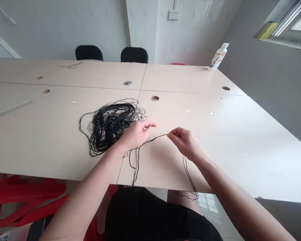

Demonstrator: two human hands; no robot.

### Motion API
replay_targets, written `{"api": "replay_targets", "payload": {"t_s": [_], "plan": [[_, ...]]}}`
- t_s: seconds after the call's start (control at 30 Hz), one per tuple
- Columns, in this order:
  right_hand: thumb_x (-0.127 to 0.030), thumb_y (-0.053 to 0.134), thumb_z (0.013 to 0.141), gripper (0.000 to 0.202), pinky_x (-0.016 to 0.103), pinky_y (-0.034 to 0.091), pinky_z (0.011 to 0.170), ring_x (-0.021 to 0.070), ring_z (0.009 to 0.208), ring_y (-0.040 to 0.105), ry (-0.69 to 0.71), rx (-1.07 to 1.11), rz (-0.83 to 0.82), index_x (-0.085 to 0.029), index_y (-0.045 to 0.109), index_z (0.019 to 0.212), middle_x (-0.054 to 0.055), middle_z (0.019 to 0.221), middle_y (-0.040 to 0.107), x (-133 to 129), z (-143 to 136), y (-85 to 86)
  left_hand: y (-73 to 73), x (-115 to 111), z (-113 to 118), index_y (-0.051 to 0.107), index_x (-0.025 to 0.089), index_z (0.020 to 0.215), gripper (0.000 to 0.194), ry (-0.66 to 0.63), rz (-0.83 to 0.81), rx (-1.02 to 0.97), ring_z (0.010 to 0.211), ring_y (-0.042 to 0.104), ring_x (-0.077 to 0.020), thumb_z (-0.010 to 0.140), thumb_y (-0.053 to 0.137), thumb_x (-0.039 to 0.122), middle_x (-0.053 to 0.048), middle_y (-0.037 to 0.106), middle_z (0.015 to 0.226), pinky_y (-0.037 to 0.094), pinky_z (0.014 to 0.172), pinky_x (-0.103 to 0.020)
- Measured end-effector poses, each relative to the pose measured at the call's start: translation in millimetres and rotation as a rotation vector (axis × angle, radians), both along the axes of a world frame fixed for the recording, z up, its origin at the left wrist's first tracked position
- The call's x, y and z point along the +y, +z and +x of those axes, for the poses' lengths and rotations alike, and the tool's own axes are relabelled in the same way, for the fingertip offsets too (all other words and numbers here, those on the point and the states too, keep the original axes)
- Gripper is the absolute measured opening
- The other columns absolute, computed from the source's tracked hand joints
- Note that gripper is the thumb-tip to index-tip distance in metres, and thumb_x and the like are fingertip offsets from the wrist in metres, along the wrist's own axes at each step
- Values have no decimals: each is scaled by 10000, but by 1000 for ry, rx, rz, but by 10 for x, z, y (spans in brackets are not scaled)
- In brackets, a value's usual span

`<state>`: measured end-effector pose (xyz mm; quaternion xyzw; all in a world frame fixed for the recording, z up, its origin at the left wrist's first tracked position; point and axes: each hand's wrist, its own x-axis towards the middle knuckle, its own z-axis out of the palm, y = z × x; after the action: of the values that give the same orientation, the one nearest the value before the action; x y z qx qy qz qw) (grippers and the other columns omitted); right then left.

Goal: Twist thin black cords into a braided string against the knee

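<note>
Black cord lies heaped on the wide table, just left of the left hand and farther from the right hand, its long axis slanting away rightward. Open tabletop stretches right; strands cross the near edge. Right thumb and finger pinch a cord end; whether the left hand's outstretched fingers grip any is unclear.

- tbl: pale top, thin seams btwn panels, cable holes, one w/ grey cap
- blk cord tangle lay L of ctr, loops loose; some strands hung past near edge
- wht btl, red print, stood far R corner
- sm wht label lay flat, R side
- thin grey scraps lay nr far edge, L
</note>
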<state>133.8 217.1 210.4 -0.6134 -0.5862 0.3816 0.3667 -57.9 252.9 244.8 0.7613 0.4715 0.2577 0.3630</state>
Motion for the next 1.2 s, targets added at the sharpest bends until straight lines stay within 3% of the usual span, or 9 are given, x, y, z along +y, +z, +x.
{"api": "replay_targets", "payload": {"t_s": [0.1,0.27,0.4,0.63,0.87,1.03,1.2], "plan": [[-401,590,744,254,196,246,412,45,459,314,137,230,2,-154,546,710,-54,547,428,-307,-41,292,259,-508,64,609,175,1138,358,-123,-104,-181,1162,509,-166,823,438,184,-65,605,1211,362,1023,-337],[-375,602,779,233,192,228,408,28,454,301,382,570,-16,-153,565,716,0,669,593,-819,-46,668,564,-1276,107,591,171,1175,361,-65,-259,-437,1019,583,-177,832,479,182,-80,659,1072,420,955,-353],[-355,611,778,200,189,180,376,23,403,249,479,783,-95,-169,565,717,-31,585,574,-1135,-35,771,722,-1712,107,550,165,1208,395,10,-321,-616,874,619,-155,821,473,135,-70,668,935,471,844,-334],[-360,660,730,220,189,136,378,12,393,205,555,934,-179,-170,551,707,-34,580,555,-1622,-36,850,971,-2357,160,447,187,1276,485,55,-260,-630,779,626,-152,799,447,99,-64,676,876,473,794,-348],[-346,660,735,197,185,137,378,19,400,192,580,936,-156,-181,555,717,-70,519,447,-1924,-15,878,1078,-2746,158,416,202,1282,497,50,-319,-606,771,654,-178,791,455,136,-94,670,953,495,745,-358],[-310,635,764,172,186,165,380,11,401,231,622,875,-100,-169,562,700,-38,618,560,-2066,-6,914,1083,-2856,172,413,180,1266,452,88,-349,-618,712,666,-178,824,493,223,-84,661,894,518,703,-348],[-323,611,782,166,184,198,383,17,405,265,628,832,-62,-173,571,721,-25,648,586,-2138,20,908,1071,-2921,214,415,181,1261,455,99,-344,-613,698,667,-177,823,524,247,-72,658,861,525,671,-328]]}}
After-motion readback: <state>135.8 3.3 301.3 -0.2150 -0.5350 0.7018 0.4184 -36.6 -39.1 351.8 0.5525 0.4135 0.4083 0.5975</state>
